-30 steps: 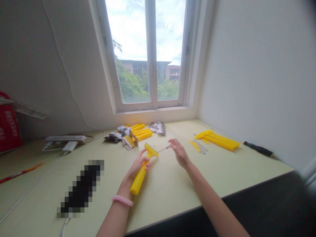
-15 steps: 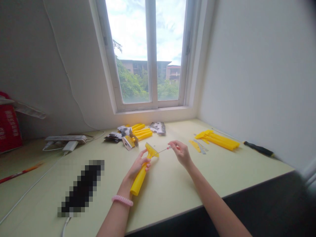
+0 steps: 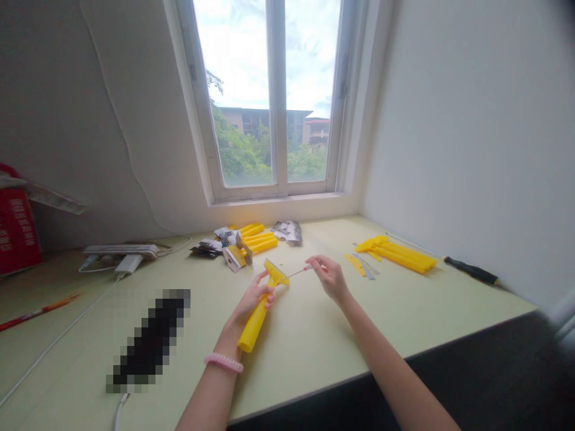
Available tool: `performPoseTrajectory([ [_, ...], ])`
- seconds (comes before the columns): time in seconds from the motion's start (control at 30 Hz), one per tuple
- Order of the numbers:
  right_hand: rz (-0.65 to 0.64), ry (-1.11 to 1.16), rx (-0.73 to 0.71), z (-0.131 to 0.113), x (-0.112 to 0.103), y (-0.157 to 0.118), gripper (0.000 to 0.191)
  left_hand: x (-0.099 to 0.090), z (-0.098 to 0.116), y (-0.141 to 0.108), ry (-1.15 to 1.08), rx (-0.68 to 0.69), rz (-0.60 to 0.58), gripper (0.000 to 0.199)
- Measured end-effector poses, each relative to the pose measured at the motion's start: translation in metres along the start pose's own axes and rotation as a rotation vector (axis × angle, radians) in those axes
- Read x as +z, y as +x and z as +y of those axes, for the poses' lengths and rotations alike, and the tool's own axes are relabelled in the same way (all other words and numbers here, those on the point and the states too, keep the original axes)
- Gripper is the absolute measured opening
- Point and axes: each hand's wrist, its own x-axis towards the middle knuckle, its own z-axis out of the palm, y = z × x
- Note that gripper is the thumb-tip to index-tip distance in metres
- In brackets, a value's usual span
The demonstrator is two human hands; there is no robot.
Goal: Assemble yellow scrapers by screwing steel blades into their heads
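Observation:
My left hand (image 3: 254, 297) is wrapped round the handle of a yellow scraper (image 3: 255, 326), whose wide head points away from me. Between the closed fingers of my right hand (image 3: 329, 276) is a small screwdriver (image 3: 296, 273) with a thin metal shaft and a reddish grip, most of which the fingers hide. The shaft points left, and its tip meets the scraper head at the right side. Whether it sits in a screw is too small to tell. Both hands are above the pale table (image 3: 314, 341).
Yellow-handled scrapers (image 3: 260, 242) with card packaging (image 3: 236, 258) lie below the window. At right are more yellow scrapers (image 3: 404, 256), loose blade pieces (image 3: 363, 267) and a long black-handled screwdriver (image 3: 469, 270). A power strip (image 3: 119, 251) and a pixelated dark object (image 3: 150, 341) are at left.
Almost nothing differs. The scraper's handle end has shifted very slightly up, and the screwdriver's tip stays at the scraper head.

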Motion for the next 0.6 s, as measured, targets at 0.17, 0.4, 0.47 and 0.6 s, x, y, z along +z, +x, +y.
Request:
performPoseTrajectory([
  [0.17,-0.005,-0.008,0.001,-0.0004,0.0007,-0.0003,0.028,0.0003,0.0004,0.0005,-0.006,0.002,0.030,0.065],
  [0.4,-0.027,-0.005,0.049,-0.0008,0.0005,-0.0007,0.030,0.0021,0.0028,-0.0024,-0.020,0.020,0.023,0.065],
  [0.47,-0.025,0.006,0.047,-0.0015,0.0006,-0.0012,0.028,0.0018,0.0027,-0.0022,-0.017,0.027,0.031,0.064],
  [0.6,0.001,-0.015,0.011,-0.0023,0.0007,-0.0025,0.026,0.0010,0.0026,-0.0021,-0.024,0.025,0.031,0.063],
])
